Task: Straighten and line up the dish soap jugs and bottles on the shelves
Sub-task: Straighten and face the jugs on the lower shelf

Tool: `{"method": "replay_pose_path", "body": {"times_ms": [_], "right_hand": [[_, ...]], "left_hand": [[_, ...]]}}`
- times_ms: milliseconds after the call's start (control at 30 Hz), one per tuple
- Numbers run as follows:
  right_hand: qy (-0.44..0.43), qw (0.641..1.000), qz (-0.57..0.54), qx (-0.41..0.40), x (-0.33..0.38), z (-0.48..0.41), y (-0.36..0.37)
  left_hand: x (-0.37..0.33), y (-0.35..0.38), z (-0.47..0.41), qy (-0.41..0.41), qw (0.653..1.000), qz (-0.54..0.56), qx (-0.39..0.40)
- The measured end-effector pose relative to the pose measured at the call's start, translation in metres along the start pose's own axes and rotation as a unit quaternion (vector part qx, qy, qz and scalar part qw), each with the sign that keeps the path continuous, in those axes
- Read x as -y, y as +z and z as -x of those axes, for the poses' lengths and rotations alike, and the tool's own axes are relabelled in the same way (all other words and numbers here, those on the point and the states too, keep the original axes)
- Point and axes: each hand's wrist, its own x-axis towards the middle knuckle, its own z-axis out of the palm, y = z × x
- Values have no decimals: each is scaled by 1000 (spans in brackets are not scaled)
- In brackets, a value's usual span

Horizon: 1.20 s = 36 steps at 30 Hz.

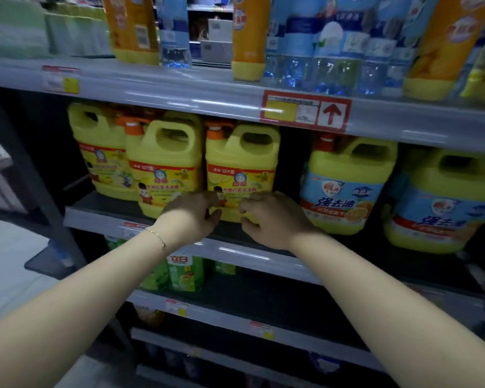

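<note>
On the middle shelf stand three yellow dish soap jugs with orange caps: one set back at the left, one in the middle and one to its right. Further right are two yellow jugs with blue labels. My left hand and my right hand hover side by side in front of the base of the third yellow jug. Both have curled fingers and no visible grip on it. On the top shelf stand orange bottles and blue bottles.
A red price tag with an up arrow sits on the top shelf's edge. Green packs stand on the shelf below my left wrist. A gap separates the third yellow jug from the blue-label jugs. A pale floor lies to the left.
</note>
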Motion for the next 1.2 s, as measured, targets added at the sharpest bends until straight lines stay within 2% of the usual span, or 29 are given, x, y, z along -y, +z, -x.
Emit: {"method": "replay_pose_path", "body": {"times_ms": [133,200,333,467,600,933,1200], "right_hand": [[50,998,-43,-7,34,-30,17],[123,990,-74,-17,54,-50,25],[250,950,-184,-37,85,-92,47],[308,903,-284,-98,105,-116,67],[310,890,-281,-179,114,-122,78],[281,895,-288,-194,143,-139,83],[256,920,-232,-185,174,-186,98]], "left_hand": [[59,-10,5,-40,998,16,-37],[86,-15,7,-73,995,36,-59],[128,-22,1,-144,975,153,-73],[152,-26,-14,-107,952,282,-43],[161,-28,-21,-47,916,397,-27],[205,-23,-12,-33,842,520,-141],[258,-37,-18,-76,841,514,-153]]}}
